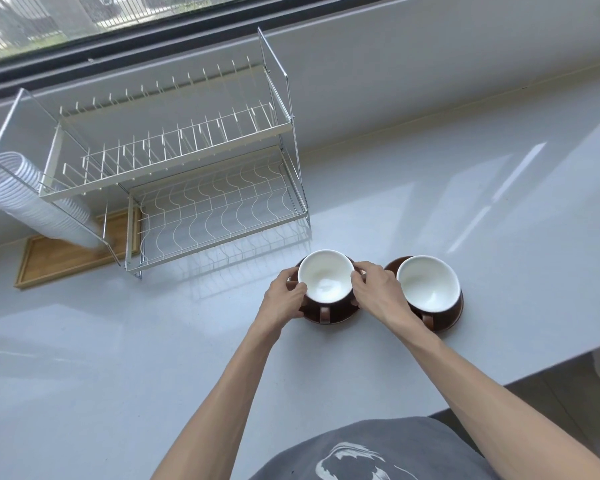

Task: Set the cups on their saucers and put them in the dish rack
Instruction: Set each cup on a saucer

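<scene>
Both brown-outside, white-inside ceramic cups are already seated on brown round saucers, lower centre of frame, on the pale grey bench (465,202). Left cup (326,276) and its saucer (340,319) are gripped from both sides: left hand (284,299) and right hand (378,292), fingers closed at the saucer edges. Right cup (426,284) is untouched. 2 sets are left to rack. White 2-tier wire dish rack (174,161) stands upper left, both tiers vacant; path looks unobstructed. Stacked clear plastic cups (25,199) and wooden tray (63,254) sit left of it.

No readable text, label, brand or number shows anywhere.
</scene>
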`<state>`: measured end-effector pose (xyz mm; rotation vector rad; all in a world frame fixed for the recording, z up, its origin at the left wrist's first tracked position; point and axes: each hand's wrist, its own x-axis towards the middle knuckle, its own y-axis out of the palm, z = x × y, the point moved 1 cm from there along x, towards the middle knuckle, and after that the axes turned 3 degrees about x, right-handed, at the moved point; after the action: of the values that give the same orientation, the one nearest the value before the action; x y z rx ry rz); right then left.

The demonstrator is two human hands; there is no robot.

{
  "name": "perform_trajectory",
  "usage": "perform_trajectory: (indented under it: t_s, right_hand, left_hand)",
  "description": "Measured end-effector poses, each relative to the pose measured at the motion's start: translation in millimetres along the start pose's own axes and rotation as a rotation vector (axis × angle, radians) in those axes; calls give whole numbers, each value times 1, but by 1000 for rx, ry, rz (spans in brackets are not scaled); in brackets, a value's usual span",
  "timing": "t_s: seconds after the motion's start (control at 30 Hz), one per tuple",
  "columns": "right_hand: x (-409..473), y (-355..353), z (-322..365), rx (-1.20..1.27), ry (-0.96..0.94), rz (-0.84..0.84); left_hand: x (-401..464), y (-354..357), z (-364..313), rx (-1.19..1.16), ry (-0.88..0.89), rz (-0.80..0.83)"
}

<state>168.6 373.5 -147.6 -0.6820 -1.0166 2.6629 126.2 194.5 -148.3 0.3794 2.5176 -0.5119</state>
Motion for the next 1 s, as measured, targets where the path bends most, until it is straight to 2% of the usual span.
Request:
perform_trajectory:
  t_s: [0.27,0.5,0.83,1.0]
  right_hand:
    - [7,-17,1,-48,37,-44]
    - [18,-11,5,-19,61,39]
    - [28,-5,1,148,128,153]
    - [27,-1,0,163,102,173]
  left_hand:
    - [-3,-18,-2,87,4,-16]
    - [3,-22,0,29,-49,-38]
    - [18,-14,-8,-74,-118,42]
    - [18,-11,-5,-95,-118,60]
